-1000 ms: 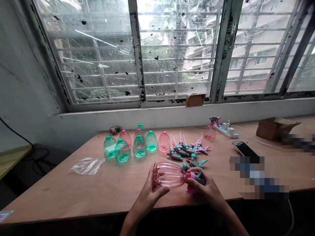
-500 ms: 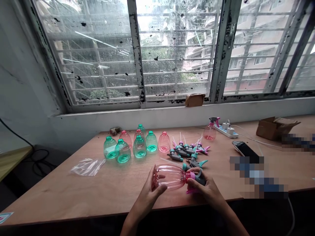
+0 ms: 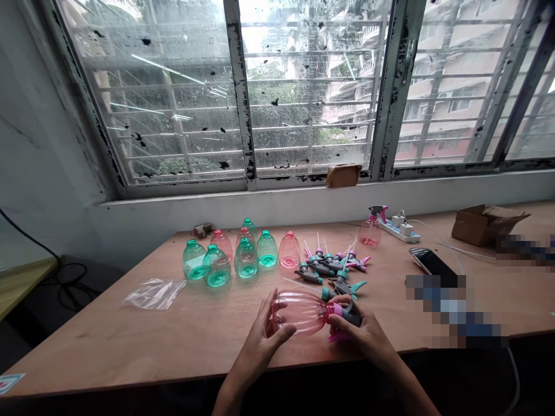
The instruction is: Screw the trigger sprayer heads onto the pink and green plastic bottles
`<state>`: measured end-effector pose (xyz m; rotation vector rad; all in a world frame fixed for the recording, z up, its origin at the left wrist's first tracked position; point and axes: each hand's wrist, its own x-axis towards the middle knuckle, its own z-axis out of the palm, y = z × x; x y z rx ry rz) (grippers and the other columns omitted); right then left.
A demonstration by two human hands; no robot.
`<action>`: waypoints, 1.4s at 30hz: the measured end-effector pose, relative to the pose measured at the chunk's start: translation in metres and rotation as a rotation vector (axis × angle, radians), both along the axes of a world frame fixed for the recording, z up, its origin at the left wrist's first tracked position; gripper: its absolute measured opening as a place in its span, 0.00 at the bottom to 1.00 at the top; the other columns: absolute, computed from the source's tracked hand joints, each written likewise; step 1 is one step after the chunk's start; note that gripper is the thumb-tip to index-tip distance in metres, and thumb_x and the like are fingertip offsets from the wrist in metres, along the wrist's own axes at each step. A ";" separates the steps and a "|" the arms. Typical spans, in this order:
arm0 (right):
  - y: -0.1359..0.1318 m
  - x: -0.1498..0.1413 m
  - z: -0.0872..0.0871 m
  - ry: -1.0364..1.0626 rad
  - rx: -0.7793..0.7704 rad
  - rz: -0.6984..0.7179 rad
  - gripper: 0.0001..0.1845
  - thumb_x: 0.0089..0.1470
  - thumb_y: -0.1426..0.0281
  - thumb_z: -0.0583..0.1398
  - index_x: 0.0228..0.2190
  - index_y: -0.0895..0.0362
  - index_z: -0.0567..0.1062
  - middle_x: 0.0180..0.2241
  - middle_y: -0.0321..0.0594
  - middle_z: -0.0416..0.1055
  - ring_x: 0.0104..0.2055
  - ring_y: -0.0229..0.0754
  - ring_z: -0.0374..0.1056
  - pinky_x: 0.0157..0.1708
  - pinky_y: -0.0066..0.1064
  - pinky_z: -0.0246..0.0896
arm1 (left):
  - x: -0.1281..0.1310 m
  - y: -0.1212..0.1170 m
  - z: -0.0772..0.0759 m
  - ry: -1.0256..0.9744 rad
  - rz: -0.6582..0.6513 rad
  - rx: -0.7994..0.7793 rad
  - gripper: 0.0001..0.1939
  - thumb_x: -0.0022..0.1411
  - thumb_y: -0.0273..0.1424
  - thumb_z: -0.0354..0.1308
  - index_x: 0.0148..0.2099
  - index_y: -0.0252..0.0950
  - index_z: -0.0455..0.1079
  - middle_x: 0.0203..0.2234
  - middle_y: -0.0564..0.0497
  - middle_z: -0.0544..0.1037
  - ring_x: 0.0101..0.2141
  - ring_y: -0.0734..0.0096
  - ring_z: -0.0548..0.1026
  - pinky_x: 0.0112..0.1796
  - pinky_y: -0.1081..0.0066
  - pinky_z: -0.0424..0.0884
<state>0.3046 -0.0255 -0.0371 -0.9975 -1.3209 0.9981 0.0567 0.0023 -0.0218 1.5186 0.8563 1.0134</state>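
One pink bottle [image 3: 300,315] is held sideways over the worktop [image 3: 130,346], left hand [image 3: 265,340] around its base, right hand [image 3: 367,329] gripping its spray head [image 3: 351,315], nearly unchanged since moments ago, so work there seems ongoing.

Backlit by daylight through the wide, grey metal-framed glass window [image 3: 303,98].
I get whitish glare up there, soft sheen on the flat brown wooden tabletop [image 3: 130,341], near-black beneath, stretched edges, and pixelation at right.
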 end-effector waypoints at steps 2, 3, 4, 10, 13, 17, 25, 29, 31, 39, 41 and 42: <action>0.000 0.000 0.001 0.003 0.000 -0.013 0.18 0.53 0.58 0.67 0.40 0.56 0.71 0.26 0.35 0.76 0.27 0.42 0.74 0.30 0.31 0.71 | 0.000 -0.001 0.001 -0.007 -0.037 0.043 0.47 0.58 0.41 0.66 0.72 0.47 0.43 0.67 0.41 0.57 0.64 0.49 0.59 0.63 0.51 0.54; 0.000 0.000 0.001 0.007 -0.001 -0.014 0.19 0.53 0.58 0.67 0.40 0.56 0.71 0.26 0.35 0.76 0.27 0.42 0.74 0.30 0.31 0.71 | -0.001 -0.002 0.002 -0.014 -0.061 0.069 0.47 0.58 0.39 0.66 0.72 0.50 0.42 0.68 0.44 0.54 0.65 0.51 0.56 0.63 0.53 0.52; 0.000 0.000 0.001 0.011 -0.003 -0.012 0.19 0.53 0.58 0.67 0.40 0.56 0.71 0.25 0.35 0.76 0.27 0.43 0.74 0.30 0.31 0.71 | -0.001 -0.002 0.002 -0.018 -0.077 0.095 0.48 0.59 0.37 0.66 0.72 0.52 0.41 0.69 0.45 0.52 0.67 0.53 0.53 0.64 0.53 0.51; -0.002 0.000 0.002 -0.007 -0.009 0.003 0.19 0.53 0.57 0.67 0.40 0.55 0.71 0.25 0.34 0.76 0.27 0.43 0.74 0.30 0.31 0.71 | -0.001 -0.001 -0.001 -0.016 -0.038 0.015 0.50 0.57 0.43 0.66 0.72 0.39 0.41 0.61 0.35 0.64 0.61 0.46 0.64 0.61 0.50 0.58; -0.003 0.000 0.003 -0.019 -0.024 0.003 0.19 0.52 0.56 0.67 0.39 0.55 0.71 0.25 0.34 0.76 0.27 0.43 0.74 0.30 0.31 0.70 | -0.001 0.000 -0.002 -0.042 -0.034 0.022 0.45 0.58 0.42 0.66 0.71 0.42 0.48 0.65 0.37 0.59 0.63 0.45 0.60 0.61 0.51 0.59; -0.003 0.000 0.004 -0.021 -0.041 0.009 0.20 0.52 0.56 0.67 0.40 0.56 0.71 0.26 0.35 0.77 0.27 0.44 0.75 0.30 0.31 0.70 | -0.001 -0.001 -0.002 -0.053 -0.060 0.122 0.46 0.58 0.36 0.66 0.71 0.52 0.45 0.70 0.48 0.50 0.68 0.52 0.49 0.65 0.55 0.50; -0.003 0.000 0.004 -0.019 -0.033 0.000 0.20 0.51 0.56 0.68 0.39 0.56 0.72 0.26 0.36 0.77 0.28 0.46 0.75 0.31 0.32 0.70 | 0.001 -0.001 0.002 -0.095 0.009 0.005 0.44 0.58 0.46 0.65 0.69 0.39 0.51 0.63 0.37 0.62 0.62 0.45 0.62 0.59 0.53 0.62; -0.002 0.001 0.004 -0.031 -0.024 -0.008 0.20 0.51 0.56 0.68 0.39 0.56 0.73 0.26 0.36 0.77 0.28 0.46 0.75 0.31 0.32 0.70 | 0.000 0.001 0.000 -0.090 -0.003 -0.009 0.45 0.55 0.42 0.68 0.69 0.39 0.53 0.59 0.37 0.66 0.57 0.46 0.68 0.57 0.51 0.63; -0.002 0.001 0.004 -0.026 -0.013 -0.020 0.20 0.51 0.57 0.68 0.40 0.55 0.73 0.26 0.36 0.77 0.27 0.45 0.75 0.30 0.32 0.70 | -0.001 0.002 -0.002 -0.109 -0.016 -0.008 0.47 0.54 0.40 0.70 0.69 0.41 0.51 0.61 0.37 0.64 0.60 0.46 0.65 0.59 0.51 0.61; -0.002 0.000 0.003 -0.012 -0.024 -0.014 0.21 0.51 0.55 0.68 0.40 0.56 0.72 0.25 0.35 0.76 0.27 0.45 0.75 0.30 0.33 0.72 | 0.000 0.000 -0.003 -0.108 -0.069 0.098 0.49 0.54 0.36 0.70 0.71 0.46 0.46 0.68 0.41 0.54 0.66 0.47 0.55 0.64 0.51 0.50; -0.001 0.001 0.003 -0.025 -0.019 -0.012 0.21 0.51 0.55 0.68 0.39 0.55 0.72 0.26 0.36 0.76 0.27 0.45 0.75 0.29 0.33 0.72 | 0.001 -0.001 -0.001 -0.118 -0.051 0.038 0.49 0.55 0.40 0.69 0.71 0.44 0.45 0.68 0.40 0.55 0.64 0.45 0.58 0.64 0.49 0.52; -0.001 0.001 0.003 -0.030 -0.021 -0.005 0.21 0.50 0.55 0.68 0.39 0.55 0.72 0.26 0.36 0.76 0.27 0.45 0.75 0.29 0.33 0.72 | 0.001 -0.001 0.000 -0.119 -0.044 0.010 0.48 0.56 0.41 0.68 0.71 0.44 0.45 0.68 0.39 0.56 0.64 0.45 0.59 0.63 0.48 0.53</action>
